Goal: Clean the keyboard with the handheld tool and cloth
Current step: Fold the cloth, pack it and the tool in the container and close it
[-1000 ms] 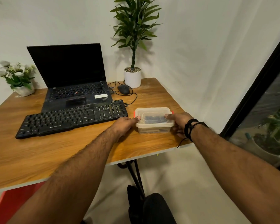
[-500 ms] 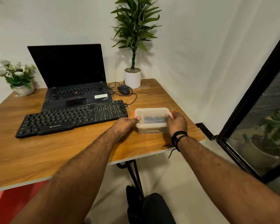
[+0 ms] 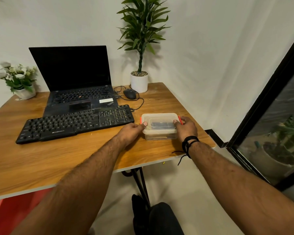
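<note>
1. Left hand and right hand clasp opposite ends of the clear plastic box, thumbs on its lid, likely to open it.
2. Dark object inside, possibly the tool; unclear.
3. Black keyboard lies just left on the wood-grain desk, untouched.

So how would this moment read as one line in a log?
stage: opening box | left hand: grips box | right hand: grips box | lid on | keyboard untouched
</note>
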